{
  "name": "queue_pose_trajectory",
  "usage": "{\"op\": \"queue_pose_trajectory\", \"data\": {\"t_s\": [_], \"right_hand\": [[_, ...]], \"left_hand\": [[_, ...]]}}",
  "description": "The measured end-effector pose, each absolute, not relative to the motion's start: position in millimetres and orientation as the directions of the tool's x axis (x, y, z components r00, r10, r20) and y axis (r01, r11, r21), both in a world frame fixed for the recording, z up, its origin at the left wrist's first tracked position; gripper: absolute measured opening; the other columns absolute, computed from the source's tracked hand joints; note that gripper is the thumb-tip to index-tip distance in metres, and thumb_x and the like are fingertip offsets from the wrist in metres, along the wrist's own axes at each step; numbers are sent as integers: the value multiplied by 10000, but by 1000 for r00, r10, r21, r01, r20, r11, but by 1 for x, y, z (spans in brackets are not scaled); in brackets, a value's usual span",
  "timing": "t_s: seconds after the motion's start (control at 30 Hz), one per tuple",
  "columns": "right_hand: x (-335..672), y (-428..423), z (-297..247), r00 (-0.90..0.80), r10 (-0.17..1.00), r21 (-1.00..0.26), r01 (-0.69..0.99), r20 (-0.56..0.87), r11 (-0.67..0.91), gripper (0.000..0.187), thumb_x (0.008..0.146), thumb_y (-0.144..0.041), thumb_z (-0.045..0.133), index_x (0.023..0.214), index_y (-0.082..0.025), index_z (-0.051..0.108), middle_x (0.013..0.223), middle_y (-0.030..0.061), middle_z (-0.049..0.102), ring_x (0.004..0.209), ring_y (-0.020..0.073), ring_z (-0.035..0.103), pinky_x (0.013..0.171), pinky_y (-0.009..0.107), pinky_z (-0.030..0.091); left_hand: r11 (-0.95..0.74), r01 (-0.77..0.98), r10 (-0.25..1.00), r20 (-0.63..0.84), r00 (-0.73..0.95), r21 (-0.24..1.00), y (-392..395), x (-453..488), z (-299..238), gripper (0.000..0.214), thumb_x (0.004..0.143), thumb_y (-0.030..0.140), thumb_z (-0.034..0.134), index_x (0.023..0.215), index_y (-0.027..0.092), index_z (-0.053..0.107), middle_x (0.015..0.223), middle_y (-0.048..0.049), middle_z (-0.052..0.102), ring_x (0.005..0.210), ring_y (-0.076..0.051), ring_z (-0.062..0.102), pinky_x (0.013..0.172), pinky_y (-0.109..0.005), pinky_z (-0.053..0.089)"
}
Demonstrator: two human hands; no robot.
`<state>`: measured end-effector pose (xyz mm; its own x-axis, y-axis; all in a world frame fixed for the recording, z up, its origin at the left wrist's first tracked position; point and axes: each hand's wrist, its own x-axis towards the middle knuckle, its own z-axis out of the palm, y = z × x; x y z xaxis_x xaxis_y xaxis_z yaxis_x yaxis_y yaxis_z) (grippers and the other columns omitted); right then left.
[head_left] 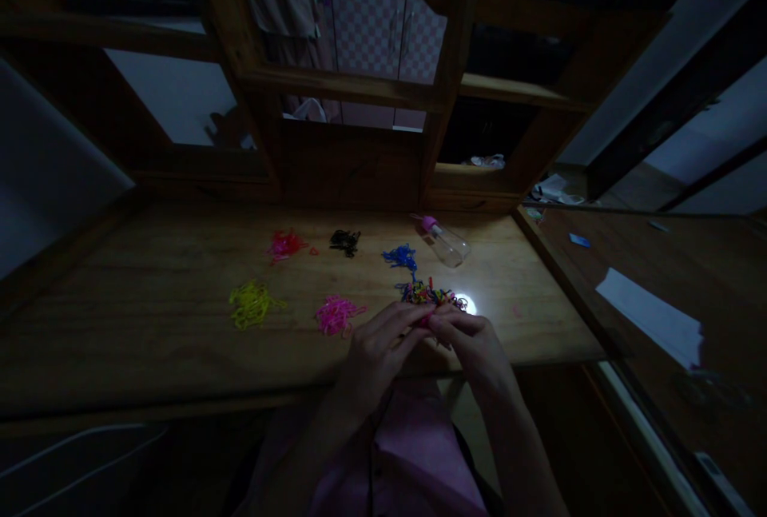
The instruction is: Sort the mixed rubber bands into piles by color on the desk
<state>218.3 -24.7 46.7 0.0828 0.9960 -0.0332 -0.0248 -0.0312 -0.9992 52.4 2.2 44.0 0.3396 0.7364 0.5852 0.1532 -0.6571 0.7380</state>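
Observation:
My left hand [377, 341] and my right hand [473, 337] meet at the front of the wooden table, fingertips pinched together around pink rubber bands [427, 319]. How many bands are between the fingers is too dim to tell. Just beyond the fingers lies a mixed heap of rubber bands [428, 292] in several colours, partly hidden by my hands. Left of my hands is a pink pile [336, 315], and farther left a yellow pile [252, 304]. Behind these lie a red and pink pile [286, 244], a black pile [345, 241] and a blue pile [401, 256].
A clear bottle with a pink cap [447, 244] lies on its side behind the mixed heap. Wooden shelves [353, 89] rise at the table's back. On the brown surface to the right are white paper [650, 313] and a small blue packet [579, 240].

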Motion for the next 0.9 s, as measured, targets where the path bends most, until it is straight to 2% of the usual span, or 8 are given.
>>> {"op": "queue_pose_trajectory", "data": {"t_s": [0.23,0.33,0.4,0.47,0.67,0.8,0.9], "right_hand": [[212,-37,66,34,993,-935,341,115,97,267,903,-390,591,782,-205,741,829,49,649,773,167,587,664,266,458],[231,-38,61,171,968,-878,472,182,81,273,910,-400,575,824,-196,735,856,65,659,761,176,603,660,274,474],[252,-37,51,302,919,-820,572,254,39,253,905,-404,577,922,-201,727,925,71,661,747,172,604,623,270,470],[274,-35,39,345,896,-770,638,281,-4,259,909,-401,565,1001,-208,711,1002,77,651,761,172,604,619,274,473],[295,-30,10,193,952,-734,678,237,46,305,888,-392,598,1135,-223,660,1019,74,608,679,144,570,596,276,484],[290,-30,9,107,965,-731,673,241,109,259,858,-373,638,1066,-220,665,991,68,599,682,148,576,601,279,484],[291,-32,12,41,978,-743,657,204,128,219,857,-357,645,1032,-227,666,997,64,599,789,175,606,663,284,495]], "left_hand": [[-667,311,731,513,450,677,1,33,37,281,950,201,491,1184,250,639,1131,-40,683,1039,-161,646,930,-295,542],[-657,437,754,537,378,614,5,10,31,247,951,221,494,1132,238,662,1072,-30,703,998,-158,660,925,-294,540],[-608,545,783,548,294,577,9,-11,26,214,942,273,517,1075,231,679,1022,-28,710,962,-168,667,918,-307,538],[-540,624,825,500,262,565,16,-33,18,235,948,327,500,1061,227,680,1041,-38,698,971,-181,659,907,-316,533],[-491,721,862,393,320,488,31,-67,-7,340,975,388,390,1143,257,656,1098,-57,653,1040,-216,613,934,-348,498],[-497,739,857,393,334,454,32,-66,-17,374,982,389,339,1120,267,665,1154,-67,632,1066,-238,591,960,-382,475],[-499,738,856,390,338,455,30,-63,-18,399,987,401,305,1108,286,668,1183,-61,615,1086,-244,578,969,-396,463]]}}
